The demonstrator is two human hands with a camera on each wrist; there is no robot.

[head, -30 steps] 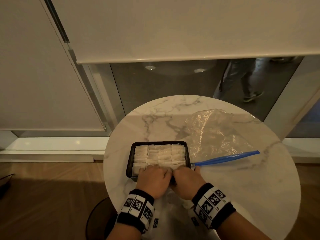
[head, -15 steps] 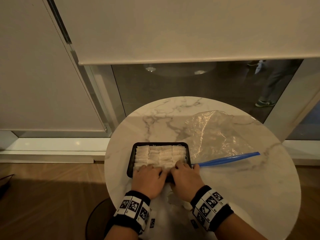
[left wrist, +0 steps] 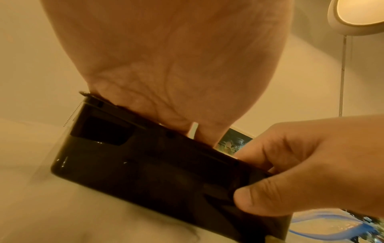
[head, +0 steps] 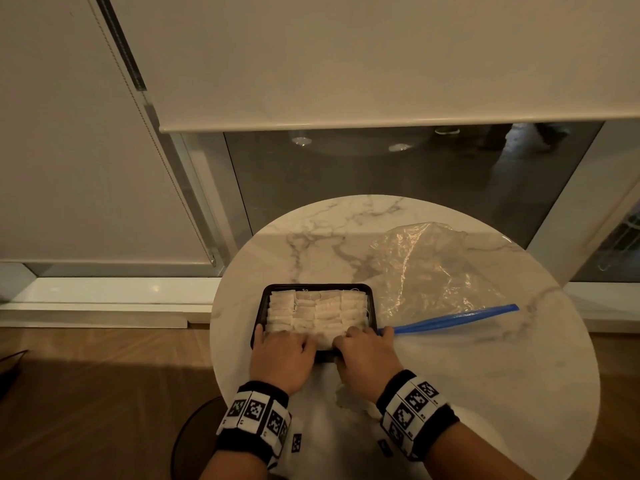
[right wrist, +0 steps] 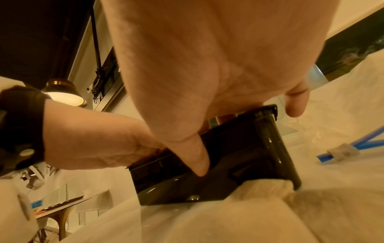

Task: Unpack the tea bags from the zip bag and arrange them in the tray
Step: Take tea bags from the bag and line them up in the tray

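— So how far along was the job, judging from that moment?

— Nearly done, I'd say. The shallow black plastic tray (head: 258, 313) was packed with rows of small white paper tea bags (head: 317, 311), edge to edge, just beyond the fingertips of both hands. The crumpled clear zip bag with the blue seal strip (head: 436, 271) lay slack and looked empty, out past the right hand's fingers; whether anything remained inside could not be made out for certain.

— And the hands?

— The left hand (head: 282, 358) rested over the tray's near rim, fingers bent down onto the nearest row of tea bags; whether they pinched one or only pressed, I couldn't tell. The right hand (head: 362, 356) gripped the near right corner: the wrist views showed its thumb (left wrist: 255, 199) against the tray's outer wall and the fingers curled over the rim.

— Anything left to do?

— Probably only tucking in that near row. One soft pale thing lay on the table under the right wrist, beside the tray's wall; it might have been a stray tea bag, but that was unclear.

— Materials?

— The tray was glossy, rigid, with rounded corners. The tea bags looked soft and papery, some trailing thin strings. The zip bag was thin, wrinkled film. All sat on a round white marble-patterned tabletop (head: 485, 393), smooth and veined grey.
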